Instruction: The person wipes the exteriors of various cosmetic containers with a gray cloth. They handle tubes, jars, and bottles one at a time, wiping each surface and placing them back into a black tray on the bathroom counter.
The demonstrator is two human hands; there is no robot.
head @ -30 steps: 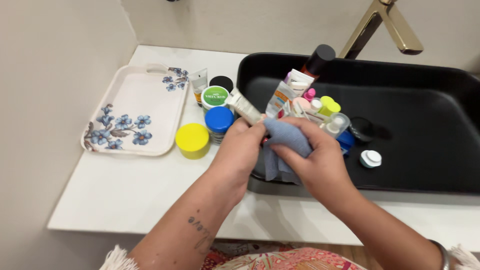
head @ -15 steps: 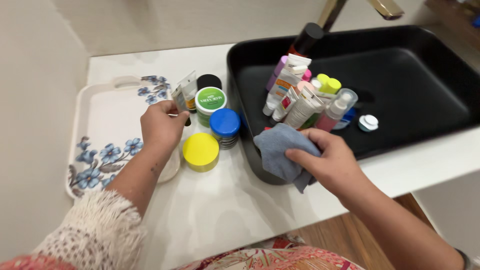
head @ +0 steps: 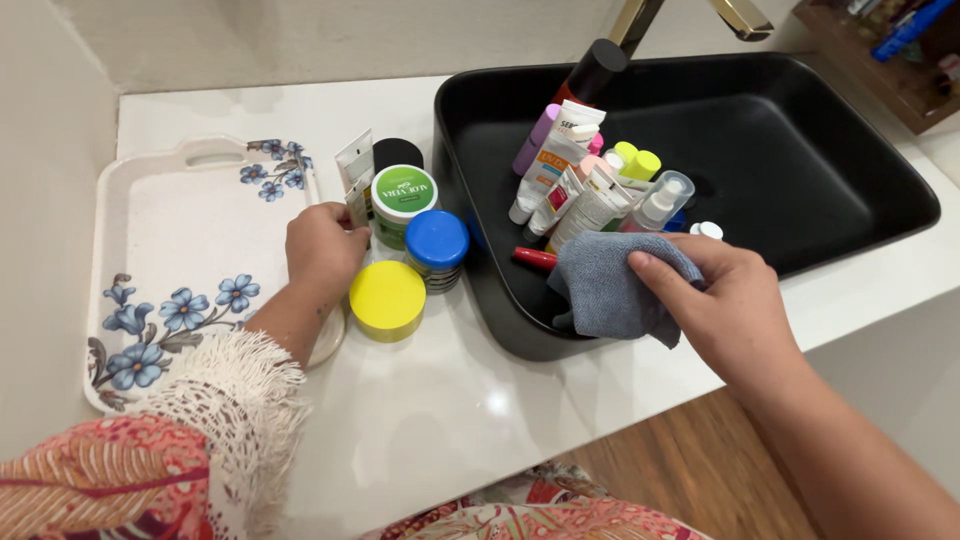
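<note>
My left hand [head: 322, 246] rests on the white counter between the flowered tray [head: 160, 215] and the jars. Its fingers are closed on a small white tube [head: 357, 205], held upright beside a second white tube [head: 352, 160]. My right hand [head: 728, 300] grips a grey-blue cloth [head: 608, 285] that is bunched over the front rim of the black sink basin [head: 830, 150]. Just behind the cloth, inside the basin, stands a cluster of several tubes and bottles [head: 585, 185]. A red stick [head: 535, 258] lies at the cloth's left.
Jars stand by the basin's left wall, with a green lid [head: 403, 190], a blue lid [head: 436, 240], a yellow lid [head: 387, 297] and a black lid [head: 397, 153]. A gold tap [head: 640, 15] rises behind the basin. A wooden shelf [head: 880, 60] is at top right, with a wall along the left.
My left hand left the cloth and moved left with a white tube to the counter beside the tray. My right hand kept the cloth, now at the basin's front rim.
</note>
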